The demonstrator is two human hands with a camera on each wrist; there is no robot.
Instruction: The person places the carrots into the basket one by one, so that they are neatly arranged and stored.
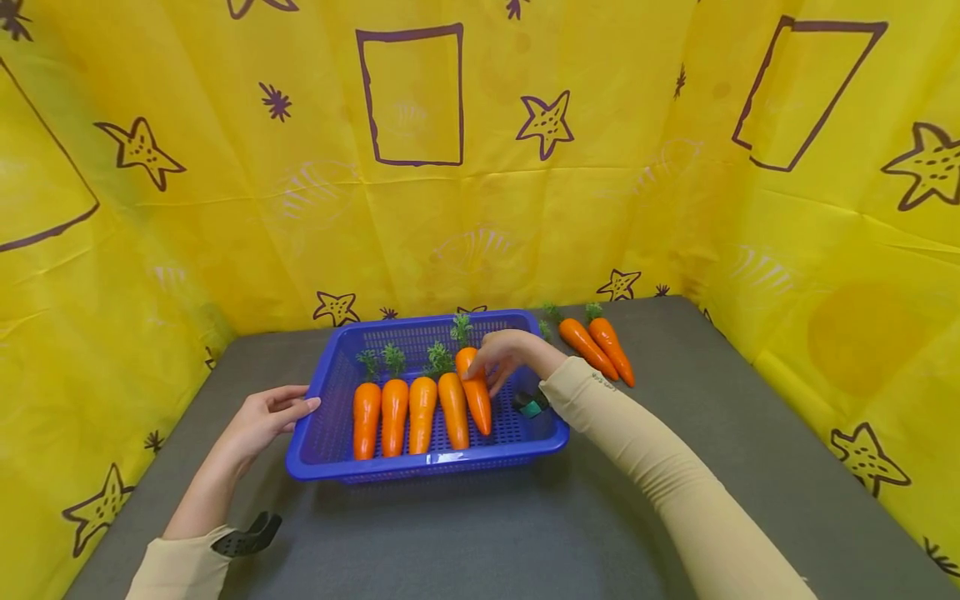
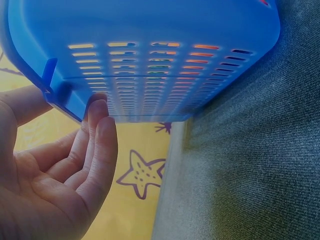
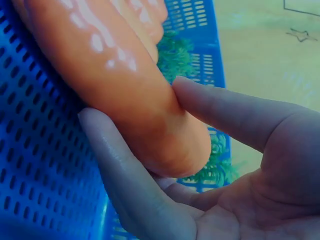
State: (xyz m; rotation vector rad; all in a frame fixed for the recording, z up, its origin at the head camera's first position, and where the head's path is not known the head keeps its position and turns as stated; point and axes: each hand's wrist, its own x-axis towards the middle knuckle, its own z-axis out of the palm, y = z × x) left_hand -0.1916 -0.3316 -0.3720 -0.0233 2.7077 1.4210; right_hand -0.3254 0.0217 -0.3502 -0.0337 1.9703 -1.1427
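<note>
A blue perforated plastic basket [image 1: 352, 468] stands on the dark tabletop. My left hand [image 1: 262, 422] holds its left rim, thumb on top and fingers beneath; the left wrist view shows the fingertips [image 2: 104, 127] against the slotted side wall. My right hand [image 1: 508, 353] reaches into the basket and pinches an orange carrot [image 1: 480, 408] between thumb and fingers near its thick, leafy end. In the right wrist view the carrot [image 3: 125, 95] slants over the basket's slotted floor. Several more carrots [image 1: 395, 417] lie beside it in a row, green tops toward the back.
Two carrots [image 1: 590, 348] lie side by side on the grey tabletop [image 1: 712, 417], right of the basket. Yellow cloth walls [image 1: 480, 208] with dark drawings enclose the table at the back and sides. A black device [image 1: 247, 536] is strapped at the left wrist.
</note>
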